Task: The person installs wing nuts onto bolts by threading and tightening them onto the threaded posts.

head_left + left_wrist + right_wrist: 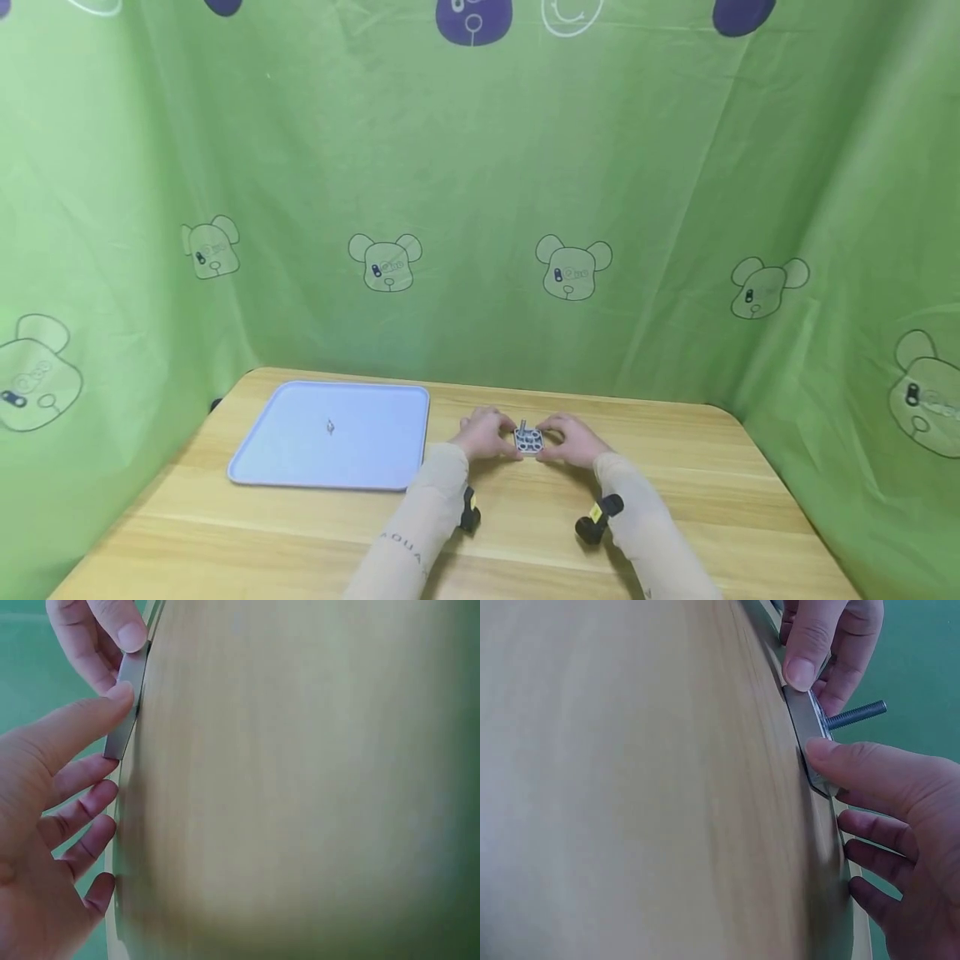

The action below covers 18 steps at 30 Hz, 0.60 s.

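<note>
A small square metal block (529,445) with several round holes in its top lies at the far middle of the wooden table. From it a threaded bolt (859,715) sticks out, upright in the head view. My left hand (483,434) holds the block's left side between thumb and fingers. On the opposite side, my right hand (573,442) grips it in the same way. Both thumbs press the near side face, seen edge-on as a grey metal strip in the left wrist view. The lower fingers of each hand are spread near the tabletop.
To the left of the hands lies a light blue tray (375,450) with a tiny metal piece (330,427) on it, too small to identify. A green curtain (480,333) with bear prints surrounds the wooden table (540,533) at the back and sides.
</note>
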Motion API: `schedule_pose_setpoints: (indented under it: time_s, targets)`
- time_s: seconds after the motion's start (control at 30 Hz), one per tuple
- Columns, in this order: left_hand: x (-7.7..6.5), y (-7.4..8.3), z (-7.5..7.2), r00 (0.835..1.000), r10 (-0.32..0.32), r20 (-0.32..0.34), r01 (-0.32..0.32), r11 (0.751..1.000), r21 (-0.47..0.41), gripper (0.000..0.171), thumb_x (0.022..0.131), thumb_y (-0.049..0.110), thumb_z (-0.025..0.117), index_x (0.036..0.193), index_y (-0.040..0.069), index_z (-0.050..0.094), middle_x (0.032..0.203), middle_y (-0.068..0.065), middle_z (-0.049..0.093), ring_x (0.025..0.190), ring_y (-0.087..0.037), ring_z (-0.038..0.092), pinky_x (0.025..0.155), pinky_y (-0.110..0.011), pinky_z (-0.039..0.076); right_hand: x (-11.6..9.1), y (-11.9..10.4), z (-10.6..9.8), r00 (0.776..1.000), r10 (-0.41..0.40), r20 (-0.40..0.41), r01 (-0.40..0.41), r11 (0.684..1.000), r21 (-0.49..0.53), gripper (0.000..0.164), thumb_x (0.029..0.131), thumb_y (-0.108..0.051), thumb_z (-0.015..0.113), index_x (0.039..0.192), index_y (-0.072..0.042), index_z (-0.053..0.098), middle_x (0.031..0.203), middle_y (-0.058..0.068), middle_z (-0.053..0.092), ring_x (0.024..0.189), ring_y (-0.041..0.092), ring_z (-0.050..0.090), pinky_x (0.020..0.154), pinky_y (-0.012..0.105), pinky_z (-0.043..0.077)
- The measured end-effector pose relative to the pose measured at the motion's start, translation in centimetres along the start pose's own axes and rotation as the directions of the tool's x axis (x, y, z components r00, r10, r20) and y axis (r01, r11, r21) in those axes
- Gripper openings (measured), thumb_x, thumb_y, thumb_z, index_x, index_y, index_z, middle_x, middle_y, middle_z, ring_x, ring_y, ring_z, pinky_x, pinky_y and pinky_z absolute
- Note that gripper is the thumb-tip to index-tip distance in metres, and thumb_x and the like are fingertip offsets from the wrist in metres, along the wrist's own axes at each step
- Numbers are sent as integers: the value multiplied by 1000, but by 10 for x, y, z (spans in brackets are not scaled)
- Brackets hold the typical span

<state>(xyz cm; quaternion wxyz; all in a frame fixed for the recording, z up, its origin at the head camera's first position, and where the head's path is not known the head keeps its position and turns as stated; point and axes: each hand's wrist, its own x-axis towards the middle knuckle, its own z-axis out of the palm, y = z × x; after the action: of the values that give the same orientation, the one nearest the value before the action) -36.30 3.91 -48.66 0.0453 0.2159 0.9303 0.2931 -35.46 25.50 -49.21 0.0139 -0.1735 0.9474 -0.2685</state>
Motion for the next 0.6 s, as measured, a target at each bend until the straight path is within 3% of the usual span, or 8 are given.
schedule_pose_setpoints:
  time_s: [0.27, 0.6]
  targets:
    - [-9, -1, -1, 1000, -10, 5, 10, 1000, 1, 57, 68, 38, 85, 117, 14, 69, 116, -2, 63, 107, -23, 52, 93, -43, 37, -10, -4, 8, 998, -45, -31, 46, 999, 20, 57, 73, -30, 82, 121, -4, 64, 128, 21, 58, 121, 41, 52, 106, 61, 36]
    - [-30, -2, -4, 999, -19, 26, 18, 1000, 10, 56, 67, 37, 86, 115, 14, 69, 113, -3, 63, 103, -24, 55, 93, -46, 40, -25, -17, 17, 998, -49, -25, 51, 996, 80, 56, 71, -31, 83, 118, -7, 65, 125, 16, 58, 121, 39, 53, 106, 61, 37]
